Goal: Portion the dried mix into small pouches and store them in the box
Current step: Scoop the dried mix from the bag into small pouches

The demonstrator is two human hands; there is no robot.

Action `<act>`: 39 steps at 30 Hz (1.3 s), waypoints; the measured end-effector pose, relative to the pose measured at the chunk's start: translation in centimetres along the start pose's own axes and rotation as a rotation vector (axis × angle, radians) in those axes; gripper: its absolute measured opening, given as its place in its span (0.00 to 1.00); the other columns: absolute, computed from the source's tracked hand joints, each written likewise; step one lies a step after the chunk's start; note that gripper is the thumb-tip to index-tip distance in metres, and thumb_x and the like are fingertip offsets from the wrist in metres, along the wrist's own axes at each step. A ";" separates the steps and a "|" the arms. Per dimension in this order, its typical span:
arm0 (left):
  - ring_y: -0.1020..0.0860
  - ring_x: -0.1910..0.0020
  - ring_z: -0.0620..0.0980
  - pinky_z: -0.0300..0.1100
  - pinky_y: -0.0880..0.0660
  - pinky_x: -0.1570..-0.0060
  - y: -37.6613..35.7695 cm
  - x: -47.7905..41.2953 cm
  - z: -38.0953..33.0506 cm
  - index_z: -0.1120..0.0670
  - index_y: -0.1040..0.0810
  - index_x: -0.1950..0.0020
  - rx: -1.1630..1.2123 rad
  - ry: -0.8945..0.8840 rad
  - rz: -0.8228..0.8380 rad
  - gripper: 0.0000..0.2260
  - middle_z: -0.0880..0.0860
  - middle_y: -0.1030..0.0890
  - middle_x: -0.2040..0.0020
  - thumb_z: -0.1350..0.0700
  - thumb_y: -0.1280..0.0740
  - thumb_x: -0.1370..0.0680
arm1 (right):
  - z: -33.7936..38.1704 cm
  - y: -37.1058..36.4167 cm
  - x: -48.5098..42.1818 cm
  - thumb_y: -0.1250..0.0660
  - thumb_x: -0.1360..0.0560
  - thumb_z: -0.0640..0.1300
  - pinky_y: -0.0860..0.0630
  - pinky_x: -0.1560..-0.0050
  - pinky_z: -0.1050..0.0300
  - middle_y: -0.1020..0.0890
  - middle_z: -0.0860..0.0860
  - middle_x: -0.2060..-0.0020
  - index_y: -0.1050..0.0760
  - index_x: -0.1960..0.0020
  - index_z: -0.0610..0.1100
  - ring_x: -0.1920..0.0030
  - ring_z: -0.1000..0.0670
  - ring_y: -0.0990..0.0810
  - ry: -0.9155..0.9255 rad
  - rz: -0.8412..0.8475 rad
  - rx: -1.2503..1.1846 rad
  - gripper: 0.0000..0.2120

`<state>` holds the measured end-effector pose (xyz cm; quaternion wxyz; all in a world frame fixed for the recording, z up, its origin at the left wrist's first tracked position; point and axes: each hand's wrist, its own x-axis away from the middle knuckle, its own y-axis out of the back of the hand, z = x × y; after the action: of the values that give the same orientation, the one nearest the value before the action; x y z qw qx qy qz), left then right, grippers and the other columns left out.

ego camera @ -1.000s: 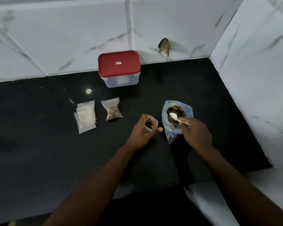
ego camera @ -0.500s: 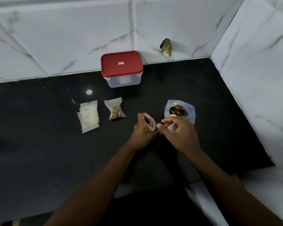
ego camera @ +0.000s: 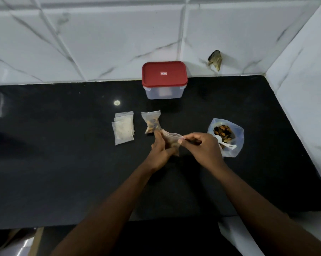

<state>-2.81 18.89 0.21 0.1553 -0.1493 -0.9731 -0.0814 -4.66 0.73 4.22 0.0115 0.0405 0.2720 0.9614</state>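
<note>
My left hand (ego camera: 160, 150) holds a small clear pouch (ego camera: 171, 140) with some dried mix in it, and my right hand (ego camera: 202, 147) pinches the pouch's top edge. To the right stands the open plastic bag of dried mix (ego camera: 227, 137) with a white spoon (ego camera: 225, 144) resting in it. A filled pouch (ego camera: 152, 121) lies just behind my left hand. A stack of empty pouches (ego camera: 123, 129) lies further left. The clear box with a red lid (ego camera: 164, 80) stands shut at the back by the wall.
The black counter (ego camera: 63, 163) ends at white marble-tile walls behind and on the right. A broken hole (ego camera: 215, 60) shows in the back wall. The counter's front edge runs below my forearms.
My right hand left the spoon in the big bag and came over to the pouch's top edge. Both hands and the pouch shifted left, nearer the filled pouch.
</note>
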 end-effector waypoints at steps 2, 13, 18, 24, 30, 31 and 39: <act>0.21 0.34 0.54 0.55 0.22 0.34 1.2 0.6 0.2 0.42 0.36 0.35 0.097 0.004 -0.008 0.21 0.54 0.20 0.37 0.52 0.32 0.23 | 0.4 -0.7 -0.6 0.24 0.25 0.48 0.22 0.51 0.67 0.14 0.58 0.57 0.14 0.52 0.51 0.54 0.62 0.17 0.008 0.023 -0.049 0.03; 0.15 0.47 0.54 0.51 0.18 0.46 5.6 1.8 1.9 0.58 0.16 0.44 0.072 -0.189 -0.183 0.10 0.53 0.15 0.48 0.53 0.30 0.19 | 0.8 -4.2 -3.0 0.27 0.23 0.42 0.22 0.49 0.62 0.15 0.53 0.56 0.17 0.52 0.47 0.53 0.56 0.17 -0.015 0.190 -0.120 0.01; 0.15 0.50 0.52 0.44 0.18 0.50 6.0 1.4 2.5 0.61 0.16 0.47 0.065 -0.201 -0.224 0.07 0.53 0.16 0.51 0.58 0.29 0.19 | 0.6 -5.2 -3.2 0.30 0.21 0.43 0.21 0.49 0.58 0.16 0.54 0.56 0.19 0.50 0.47 0.53 0.55 0.17 0.004 0.222 -0.061 0.02; 0.15 0.50 0.52 0.44 0.18 0.49 6.8 0.5 3.0 0.60 0.15 0.49 0.125 -0.166 -0.241 0.04 0.51 0.14 0.53 0.61 0.29 0.20 | 0.7 -5.5 -3.3 0.27 0.23 0.46 0.23 0.51 0.67 0.16 0.55 0.53 0.18 0.46 0.50 0.52 0.59 0.18 -0.018 0.196 -0.112 0.06; 0.16 0.51 0.49 0.41 0.19 0.50 7.1 -0.4 2.9 0.57 0.14 0.49 0.159 -0.171 -0.189 0.05 0.57 0.16 0.50 0.61 0.29 0.19 | 1.0 -5.7 -4.6 0.23 0.27 0.48 0.20 0.53 0.64 0.14 0.56 0.56 0.16 0.50 0.52 0.54 0.56 0.16 0.024 0.234 -0.077 0.06; 0.16 0.51 0.47 0.39 0.19 0.50 7.1 -0.5 2.9 0.57 0.14 0.48 0.154 -0.174 -0.177 0.05 0.57 0.16 0.49 0.62 0.30 0.19 | 1.1 -5.8 -4.9 0.23 0.26 0.48 0.21 0.53 0.65 0.14 0.56 0.56 0.16 0.51 0.51 0.54 0.57 0.16 0.038 0.234 -0.073 0.05; 0.15 0.50 0.50 0.41 0.19 0.48 7.5 -2.8 2.2 0.54 0.13 0.49 0.123 -0.148 -0.184 0.06 0.53 0.16 0.50 0.60 0.30 0.19 | 0.5 -7.1 -7.4 0.34 0.18 0.48 0.25 0.56 0.70 0.17 0.56 0.51 0.19 0.43 0.47 0.53 0.61 0.19 0.027 0.288 0.072 0.08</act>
<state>1.50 25.64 -1.99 0.0838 -0.0553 -0.9947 -0.0240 2.73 6.69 0.39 -0.1319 0.0664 0.2979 0.9431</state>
